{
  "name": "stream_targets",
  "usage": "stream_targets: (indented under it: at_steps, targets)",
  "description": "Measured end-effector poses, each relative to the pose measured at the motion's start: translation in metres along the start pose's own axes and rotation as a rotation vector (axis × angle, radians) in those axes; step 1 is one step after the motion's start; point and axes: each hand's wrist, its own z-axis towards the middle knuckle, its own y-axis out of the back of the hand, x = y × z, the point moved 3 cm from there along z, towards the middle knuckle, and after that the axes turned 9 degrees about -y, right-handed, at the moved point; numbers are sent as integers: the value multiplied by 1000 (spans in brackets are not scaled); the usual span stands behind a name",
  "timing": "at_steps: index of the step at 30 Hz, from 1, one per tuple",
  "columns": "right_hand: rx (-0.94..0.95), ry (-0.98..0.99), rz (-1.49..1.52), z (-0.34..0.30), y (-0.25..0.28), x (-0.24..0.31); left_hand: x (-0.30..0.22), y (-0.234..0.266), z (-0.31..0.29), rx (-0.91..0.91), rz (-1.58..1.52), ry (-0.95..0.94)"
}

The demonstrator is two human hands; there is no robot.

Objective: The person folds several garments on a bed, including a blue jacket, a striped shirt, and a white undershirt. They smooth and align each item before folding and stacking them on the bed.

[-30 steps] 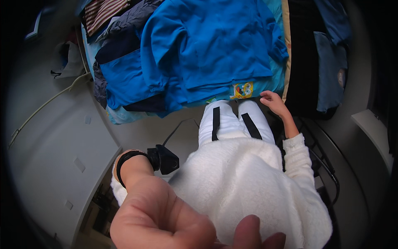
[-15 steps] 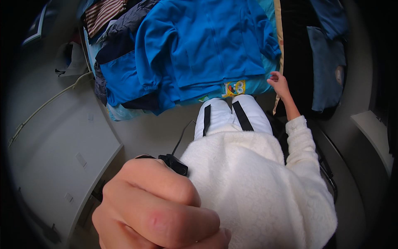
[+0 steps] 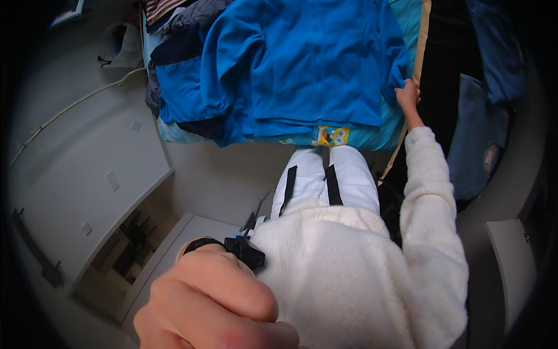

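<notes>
A blue zip-up jacket (image 3: 317,67) lies spread out, front up, on a bed with a turquoise cover (image 3: 392,119). My right hand (image 3: 409,95) is at the jacket's right-side sleeve, its fingers closed on the cuff (image 3: 393,81). Close to the camera at the lower left, my left hand (image 3: 209,302) is curled into a fist. Its fingertips and anything inside it are hidden. A black device on a strap (image 3: 247,251) sits at the left wrist.
Dark and blue garments (image 3: 180,81) are heaped left of the jacket, with a striped cloth (image 3: 163,10) behind. Blue-grey clothing (image 3: 474,139) lies on a black surface at the right. A pale rod (image 3: 75,110) runs along the left. A yellow cartoon print (image 3: 331,136) shows below the hem.
My right hand has reached up to the sleeve cuff and closed on it. The view has shifted, and my left fist sits lower in it, still curled.
</notes>
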Motion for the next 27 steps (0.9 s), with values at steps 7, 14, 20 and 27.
stream_targets:
  at_steps: [7,14,20,27]
  targets:
    - [-87,323,655,3,243,-78,14,-11,15,12,-45,-23]
    - [-173,-31,901,94,250,-203,17,-37,28,7,-63,27]
    - [-427,212,745,119,283,-191,9,-45,23,19,-44,119]
    - [-639,-329,420,85,244,-185,7,-44,20,20,-30,122]
